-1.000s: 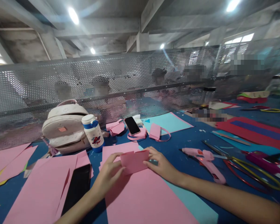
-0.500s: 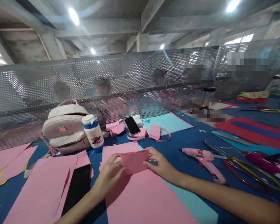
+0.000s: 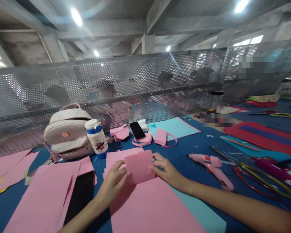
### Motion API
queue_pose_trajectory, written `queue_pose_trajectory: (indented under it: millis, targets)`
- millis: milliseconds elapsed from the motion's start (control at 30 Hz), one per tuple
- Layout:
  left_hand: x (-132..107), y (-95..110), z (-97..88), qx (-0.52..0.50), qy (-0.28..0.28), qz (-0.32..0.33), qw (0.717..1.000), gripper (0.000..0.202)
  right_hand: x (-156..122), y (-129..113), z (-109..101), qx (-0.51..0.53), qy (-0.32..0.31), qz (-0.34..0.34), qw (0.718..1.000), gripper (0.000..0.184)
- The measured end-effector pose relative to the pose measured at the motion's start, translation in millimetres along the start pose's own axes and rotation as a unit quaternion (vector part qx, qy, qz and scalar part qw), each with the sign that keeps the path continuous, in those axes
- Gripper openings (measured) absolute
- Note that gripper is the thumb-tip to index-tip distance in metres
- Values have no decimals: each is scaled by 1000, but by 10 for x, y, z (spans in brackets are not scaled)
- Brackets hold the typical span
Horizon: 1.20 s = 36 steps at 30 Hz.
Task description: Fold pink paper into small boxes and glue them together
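Observation:
A small folded pink paper piece [image 3: 139,166] stands nearly upright between my two hands, above a large pink sheet [image 3: 150,207]. My left hand [image 3: 113,184] pinches its left edge with thumb and fingers. My right hand [image 3: 168,171] grips its right edge. Both hands are closed on the same piece. A light blue sheet [image 3: 201,216] lies under my right forearm.
Left of my hands lie a black phone [image 3: 80,197] and more pink sheets [image 3: 42,197]. Behind them are a white backpack [image 3: 66,131], a bottle [image 3: 97,137], a second phone [image 3: 137,130] and pink paper bags [image 3: 162,137]. A pink glue gun [image 3: 212,166] and scissors [image 3: 259,176] lie right. A perforated metal screen [image 3: 135,84] separates other people.
The pink piece has been tilted up from lying low to standing nearly upright between my hands. Both hands stayed in place.

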<state>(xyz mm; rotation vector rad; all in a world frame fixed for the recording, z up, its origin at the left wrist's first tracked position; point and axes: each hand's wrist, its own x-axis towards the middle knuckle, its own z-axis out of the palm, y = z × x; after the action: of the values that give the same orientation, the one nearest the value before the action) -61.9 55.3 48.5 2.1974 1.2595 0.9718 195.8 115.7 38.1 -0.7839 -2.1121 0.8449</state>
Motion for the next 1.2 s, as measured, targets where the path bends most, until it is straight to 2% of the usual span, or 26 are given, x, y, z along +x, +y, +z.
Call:
queue_pose_trajectory:
  millis: [100,233,400,467,567,667,800,867,967,1100,1200]
  targets:
    - [1,-5,2,3,4,-2,1000,35,1,21,0,-4,3,-2,1000,44]
    - [7,-52,25,2,11,13,1000,26,2,60,13,-9,1,-26,1000,34]
    - [-39,-71,101,-22,-8,34,999,19,-20,21,26,-21,-8,-65,998,19]
    - [-73,-92,136,-15,-13,56,998,21,-35,-12,18,-24,-22,-100,994,10]
    - [-107,-150,169,30,-3,126,992,29,-55,-34,-3,-57,-36,-163,984,15]
    - [-107,-172,173,138,44,195,970,30,-63,-19,-9,-130,-19,-221,966,23]
    - [-93,-69,157,320,115,236,910,23,-74,4,5,-232,18,-253,939,26]
    - [-91,-1,148,370,143,257,881,24,-82,5,8,-273,51,-256,926,26]
    - [-90,60,141,393,156,270,865,22,-89,5,-4,-305,79,-258,914,26]
    - [-84,51,153,406,154,286,854,14,-100,38,-14,-251,43,-228,940,27]
    - [-92,17,168,406,133,290,857,19,-114,89,10,-205,23,-196,959,26]
